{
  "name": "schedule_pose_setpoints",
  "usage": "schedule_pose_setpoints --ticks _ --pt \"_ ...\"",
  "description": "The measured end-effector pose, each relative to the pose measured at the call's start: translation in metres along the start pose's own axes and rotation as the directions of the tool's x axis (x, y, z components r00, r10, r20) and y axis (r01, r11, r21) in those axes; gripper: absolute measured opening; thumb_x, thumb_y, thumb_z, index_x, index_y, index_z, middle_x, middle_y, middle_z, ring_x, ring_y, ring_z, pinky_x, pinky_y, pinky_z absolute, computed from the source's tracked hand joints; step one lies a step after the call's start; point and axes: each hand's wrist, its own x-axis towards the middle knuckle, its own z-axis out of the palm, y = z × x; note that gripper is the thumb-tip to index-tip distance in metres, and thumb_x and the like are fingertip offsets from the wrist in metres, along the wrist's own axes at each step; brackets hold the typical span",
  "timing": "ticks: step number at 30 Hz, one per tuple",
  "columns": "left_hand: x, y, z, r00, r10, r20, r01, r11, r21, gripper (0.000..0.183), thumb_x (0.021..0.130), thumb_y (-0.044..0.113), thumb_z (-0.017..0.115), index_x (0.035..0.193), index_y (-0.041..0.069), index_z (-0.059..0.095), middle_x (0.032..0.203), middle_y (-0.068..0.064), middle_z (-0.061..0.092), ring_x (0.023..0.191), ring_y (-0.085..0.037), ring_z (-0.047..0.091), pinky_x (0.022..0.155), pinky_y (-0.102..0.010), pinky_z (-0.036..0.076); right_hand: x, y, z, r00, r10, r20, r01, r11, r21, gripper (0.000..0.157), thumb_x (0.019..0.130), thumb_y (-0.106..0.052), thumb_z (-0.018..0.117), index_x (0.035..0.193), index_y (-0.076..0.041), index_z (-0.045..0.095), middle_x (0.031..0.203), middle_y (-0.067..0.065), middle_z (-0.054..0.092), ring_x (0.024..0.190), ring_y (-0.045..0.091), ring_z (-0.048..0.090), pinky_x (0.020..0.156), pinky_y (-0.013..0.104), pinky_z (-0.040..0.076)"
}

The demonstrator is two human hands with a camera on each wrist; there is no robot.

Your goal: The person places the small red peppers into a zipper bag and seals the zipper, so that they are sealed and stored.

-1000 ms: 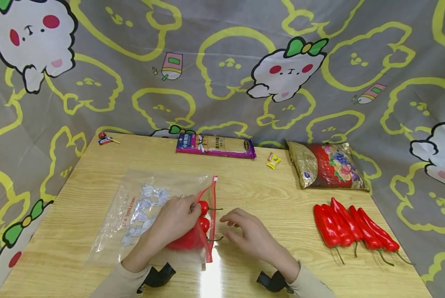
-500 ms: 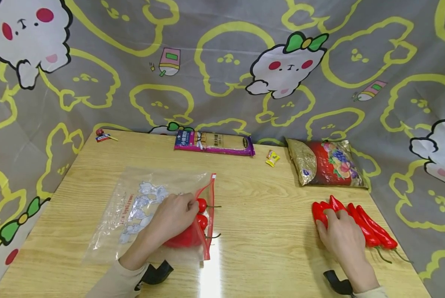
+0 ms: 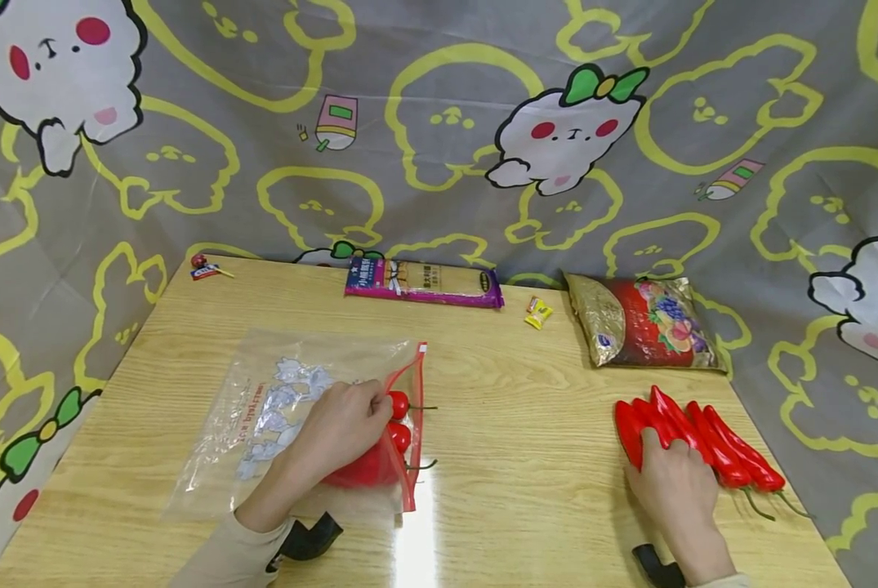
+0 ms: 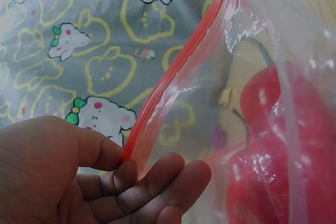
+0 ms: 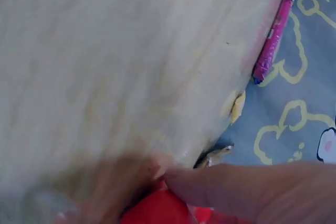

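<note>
My left hand [image 3: 346, 429] pinches the red zip edge of a clear zip-lock bag [image 3: 221, 425] that lies on the table; the left wrist view shows thumb and finger on that zip [image 4: 170, 77]. Red peppers [image 4: 260, 177] lie inside the bag, stems pointing out past its mouth. Over at the right, my right hand [image 3: 675, 482] grips the lower end of a red pepper [image 3: 633, 429] in a row of several. Its thumb [image 5: 210, 184] presses against the pepper's red skin in the right wrist view. The stem end is hidden under the hand.
Along the back edge lie a purple-edged noodle pack [image 3: 424, 283], small wrapped candies [image 3: 537, 313] and a gold and red bag [image 3: 644, 322]. A lollipop [image 3: 202, 263] sits at the back left corner. Patterned cloth [image 3: 439, 155] rises behind the wooden table [image 3: 512, 392].
My right hand has moved from beside the bag's mouth over to the pepper row and taken hold of a pepper at its left. The left hand still pinches the bag.
</note>
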Motion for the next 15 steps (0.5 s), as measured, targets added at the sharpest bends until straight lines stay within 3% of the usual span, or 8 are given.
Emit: schedule_pose_setpoints --ticks 4,9,12,15 --pt "0.0 0.0 0.0 1.0 -0.001 0.0 0.001 1.0 -0.002 0.025 0.086 0.016 0.053 0.062 0.015 0.047 0.047 0.004 0.038 0.041 -0.006 0.036 0.039 -0.022 0.031 0.001 -0.003 0.0 1.0 0.001 -0.019 0.0 1.0 0.016 0.043 0.059 -0.015 0.073 0.091 0.002 0.05 0.059 0.02 0.045 0.049 0.039 0.045 0.039 0.045 0.032" --pt "0.0 0.001 0.0 1.0 0.001 -0.003 -0.001 1.0 -0.007 0.024 0.085 0.015 0.053 0.061 0.015 0.048 0.047 0.004 0.039 0.041 -0.006 0.037 0.039 -0.022 0.033 0.009 -0.028 -0.009 0.997 -0.066 -0.046 0.073 0.978 0.193 0.047 0.065 -0.018 0.072 0.105 0.0 0.055 0.08 0.019 0.053 0.059 0.031 0.051 0.044 0.04 0.037" --pt "0.0 0.001 0.0 1.0 0.005 -0.004 -0.005 1.0 -0.005 0.024 0.085 0.015 0.053 0.062 0.015 0.048 0.047 0.004 0.039 0.041 -0.006 0.037 0.039 -0.022 0.033 0.016 -0.05 -0.013 0.987 -0.151 -0.048 0.159 0.93 0.332 0.047 0.072 -0.019 0.072 0.113 -0.003 0.055 0.095 0.016 0.056 0.069 0.024 0.054 0.051 0.034 0.041" --pt "0.0 0.001 0.0 1.0 0.008 -0.003 -0.008 1.0 -0.005 0.024 0.085 0.015 0.053 0.062 0.015 0.048 0.047 0.004 0.038 0.041 -0.006 0.036 0.038 -0.022 0.031 0.026 -0.073 -0.014 0.961 -0.259 -0.091 0.273 0.862 0.426 0.045 0.074 -0.017 0.074 0.114 -0.005 0.056 0.099 0.01 0.059 0.077 0.018 0.057 0.056 0.03 0.046"
